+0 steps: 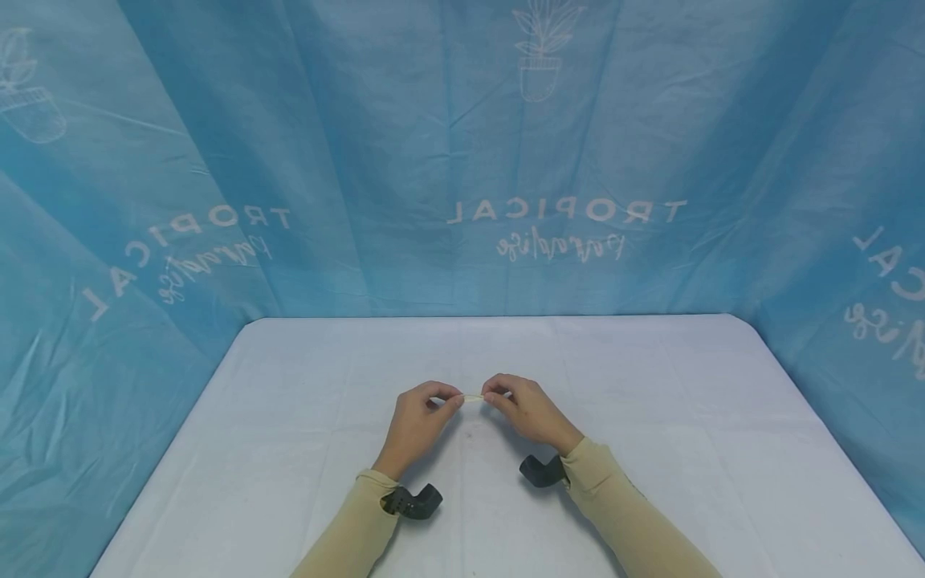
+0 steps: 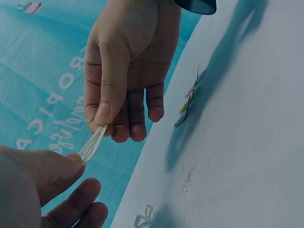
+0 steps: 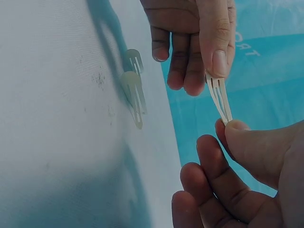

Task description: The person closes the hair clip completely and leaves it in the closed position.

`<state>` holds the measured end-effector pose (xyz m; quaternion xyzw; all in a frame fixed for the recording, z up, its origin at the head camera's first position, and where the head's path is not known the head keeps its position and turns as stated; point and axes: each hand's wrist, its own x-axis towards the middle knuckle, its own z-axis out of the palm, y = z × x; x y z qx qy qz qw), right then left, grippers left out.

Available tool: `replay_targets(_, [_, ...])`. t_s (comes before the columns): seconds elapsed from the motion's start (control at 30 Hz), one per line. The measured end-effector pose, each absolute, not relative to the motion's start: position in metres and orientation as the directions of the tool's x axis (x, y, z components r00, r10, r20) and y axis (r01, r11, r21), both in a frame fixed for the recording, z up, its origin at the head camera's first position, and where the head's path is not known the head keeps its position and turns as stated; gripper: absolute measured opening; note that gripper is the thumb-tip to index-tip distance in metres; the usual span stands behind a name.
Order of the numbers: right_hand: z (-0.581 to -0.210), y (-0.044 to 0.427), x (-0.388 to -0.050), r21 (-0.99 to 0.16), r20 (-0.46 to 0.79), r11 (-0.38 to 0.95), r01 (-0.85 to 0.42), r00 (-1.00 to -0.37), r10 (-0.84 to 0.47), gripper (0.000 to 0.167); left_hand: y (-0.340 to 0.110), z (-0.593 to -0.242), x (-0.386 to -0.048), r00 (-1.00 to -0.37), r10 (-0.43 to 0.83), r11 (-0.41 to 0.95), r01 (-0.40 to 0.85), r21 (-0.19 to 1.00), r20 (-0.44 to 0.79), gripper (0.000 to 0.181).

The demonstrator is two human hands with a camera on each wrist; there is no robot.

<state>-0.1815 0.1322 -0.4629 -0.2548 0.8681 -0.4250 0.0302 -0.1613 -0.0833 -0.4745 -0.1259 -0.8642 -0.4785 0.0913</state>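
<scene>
A cream snap hair clip spans the gap between both hands above the table. My left hand pinches one end between thumb and index finger. At the other end, my right hand has it pinched the same way. In the left wrist view the clip slants between the two thumbs, its slots visible. Seen from the right wrist, the clip shows narrow separate strips. The other fingers of each hand hang loosely bent. Both pinched ends are partly covered by the fingertips.
Two pale snap clips lie on the white table in the right wrist view. The left wrist view has a small group of coloured clips and pale outlined pieces. Blue printed curtains surround the table.
</scene>
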Motion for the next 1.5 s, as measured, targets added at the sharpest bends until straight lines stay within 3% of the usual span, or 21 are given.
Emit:
replay_targets(1.0, [-0.4608, 0.1323, -0.1804, -0.741, 0.158, 0.503, -0.445, -0.844, -0.513, 0.017, -0.0843, -0.4781, -0.1635, -0.903, 0.218, 0.468, 0.43, 0.772, 0.371, 0.01])
replay_targets(1.5, [-0.4617, 0.1328, -0.1809, -0.748, 0.149, 0.498, -0.44, -0.841, -0.52, 0.018, -0.0828, -0.4759, -0.1617, -0.9, 0.224, 0.472, 0.435, 0.767, 0.373, 0.008])
